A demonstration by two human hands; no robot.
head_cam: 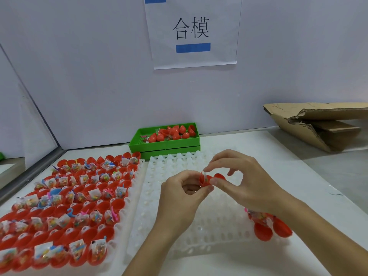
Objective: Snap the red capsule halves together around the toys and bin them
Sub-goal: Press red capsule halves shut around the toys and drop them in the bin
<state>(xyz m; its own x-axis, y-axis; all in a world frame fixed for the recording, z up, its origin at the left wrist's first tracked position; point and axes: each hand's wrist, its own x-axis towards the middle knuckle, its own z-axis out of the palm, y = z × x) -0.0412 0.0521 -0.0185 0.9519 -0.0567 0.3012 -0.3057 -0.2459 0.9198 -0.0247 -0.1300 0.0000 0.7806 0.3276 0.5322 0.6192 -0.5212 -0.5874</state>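
My left hand pinches an open red capsule half with a small toy packet sticking up out of it. My right hand pinches the top of that packet with thumb and forefinger, and the hinged second half shows red just behind its fingers. Both hands hover over an almost bare white holder tray. A green bin at the back holds several closed red capsules.
A second tray on the left carries many open red capsules with toy packets. A few more filled capsules sit under my right wrist. Torn cardboard lies at the back right. A paper sign hangs on the wall.
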